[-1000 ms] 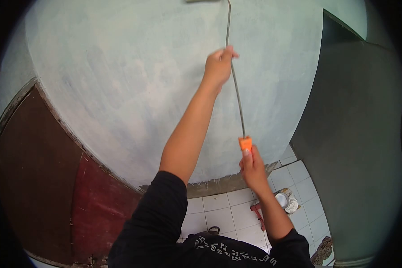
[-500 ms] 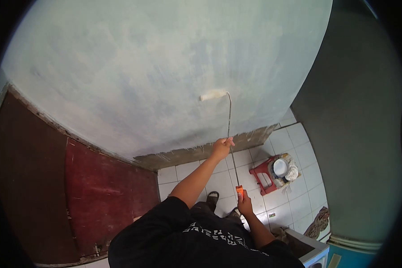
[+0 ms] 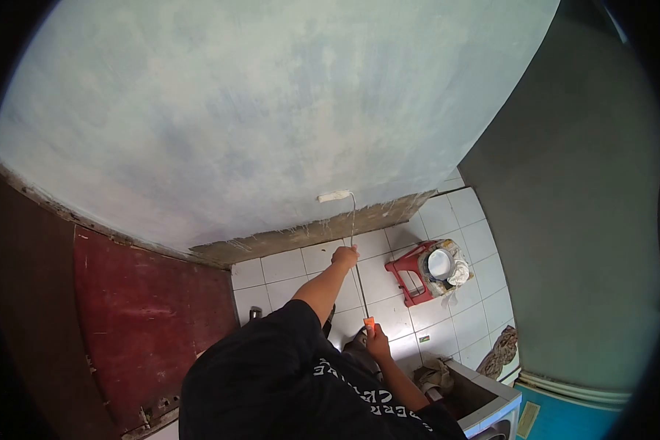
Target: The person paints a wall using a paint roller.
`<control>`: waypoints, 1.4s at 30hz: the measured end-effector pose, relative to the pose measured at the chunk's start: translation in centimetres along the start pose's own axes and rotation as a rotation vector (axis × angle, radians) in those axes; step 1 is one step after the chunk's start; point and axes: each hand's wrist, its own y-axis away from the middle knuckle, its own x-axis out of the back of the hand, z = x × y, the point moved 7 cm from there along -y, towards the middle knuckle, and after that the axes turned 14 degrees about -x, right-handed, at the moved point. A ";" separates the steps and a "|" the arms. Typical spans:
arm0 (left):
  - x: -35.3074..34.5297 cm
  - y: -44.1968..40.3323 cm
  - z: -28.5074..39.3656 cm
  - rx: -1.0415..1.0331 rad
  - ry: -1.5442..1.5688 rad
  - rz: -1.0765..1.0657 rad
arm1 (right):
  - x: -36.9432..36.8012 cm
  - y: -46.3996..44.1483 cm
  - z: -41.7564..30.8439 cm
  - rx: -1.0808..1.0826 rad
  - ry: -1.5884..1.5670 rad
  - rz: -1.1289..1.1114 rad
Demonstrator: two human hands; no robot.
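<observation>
A long paint roller (image 3: 334,196) rests its white sleeve against the pale wall (image 3: 271,139), just above the bare grey strip along the wall's foot. Partway down its thin metal rod, my left hand (image 3: 345,256) is closed around the shaft. Lower and nearer my body, my right hand (image 3: 378,343) wraps the orange handle (image 3: 369,323). The wall is coated in uneven whitish and bluish patches, with drips along its lower border.
A red stool (image 3: 411,277) on the white tiled floor (image 3: 374,290) bears a white paint container (image 3: 440,264) and a white cloth (image 3: 459,273). At left is a red panel (image 3: 154,315); at right, a dark wall (image 3: 579,220). A washing machine (image 3: 484,411) stands lower right.
The roller has come down the wall and slightly left, to near the lower edge of the paint. Both hands have moved down and left with it, and the view has shifted.
</observation>
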 end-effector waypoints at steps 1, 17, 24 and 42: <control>0.0 0.0 -0.3 0.030 0.076 0.006 | 0.1 0.0 0.1 -0.009 0.000 0.002; 8.4 7.7 9.1 -0.374 0.376 0.039 | 3.2 3.2 -4.2 0.215 -0.109 0.032; 19.3 14.8 22.5 -0.660 0.410 0.212 | 5.9 4.5 -14.4 0.400 -0.241 0.019; 45.6 32.6 56.2 -1.283 0.345 0.568 | 19.7 17.2 -48.9 0.772 -0.512 -0.063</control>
